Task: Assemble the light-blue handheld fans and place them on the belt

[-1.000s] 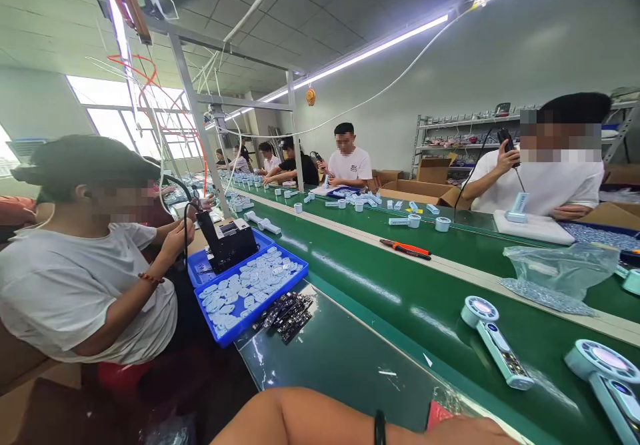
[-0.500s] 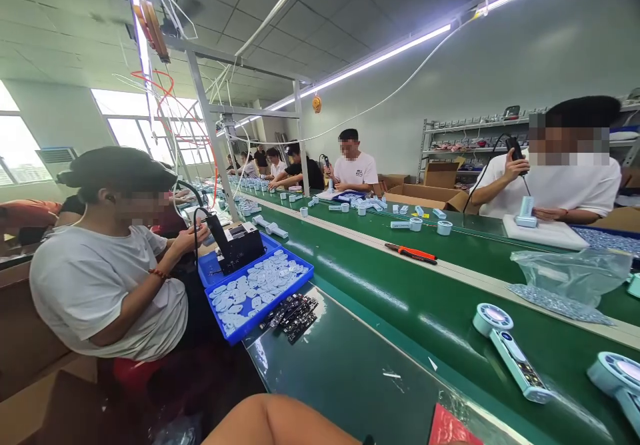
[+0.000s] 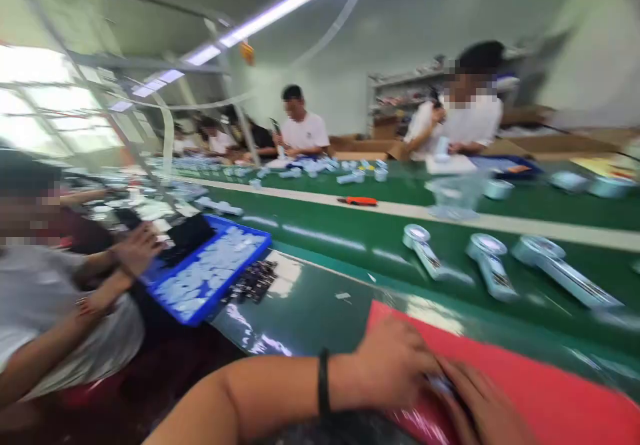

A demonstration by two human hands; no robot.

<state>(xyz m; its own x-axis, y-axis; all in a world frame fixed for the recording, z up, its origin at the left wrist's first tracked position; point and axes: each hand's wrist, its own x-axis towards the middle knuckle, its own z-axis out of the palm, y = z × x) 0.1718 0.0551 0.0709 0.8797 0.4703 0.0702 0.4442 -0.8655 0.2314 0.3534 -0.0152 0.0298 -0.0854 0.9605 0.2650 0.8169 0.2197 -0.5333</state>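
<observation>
Along the near edge of the dark green tabletop (image 3: 320,311), a glossy red sheet (image 3: 525,391) lies across the bottom right of the view, one corner pointing up and to the left. The whole frame is motion-blurred. The person's left hand (image 3: 395,365), a black wristband (image 3: 324,381) at its wrist, lies on the sheet with the fingers curved and close together. The right hand (image 3: 483,405) is just beside it, its fingers bent toward the left hand. A small, pale, glinting item (image 3: 440,385) shows between them, too blurred to identify. Whether either hand pinches it or only presses on the sheet cannot be told.

Beyond the sheet, three pale blue handheld devices with round heads (image 3: 487,265) lie apart on the green surface, their dark control panels facing up. To the left, a bright blue plastic tray (image 3: 240,226) holds a heap of flat, pale blue parts, with black circuit boards (image 3: 253,281) just beside it. A seated co-worker's hand (image 3: 135,248) is at the tray's near corner. Across the line, two people in white T-shirts (image 3: 300,131) sit among more pale blue parts, near an orange-handled tool (image 3: 357,201) and a clear plastic bag (image 3: 455,195).
</observation>
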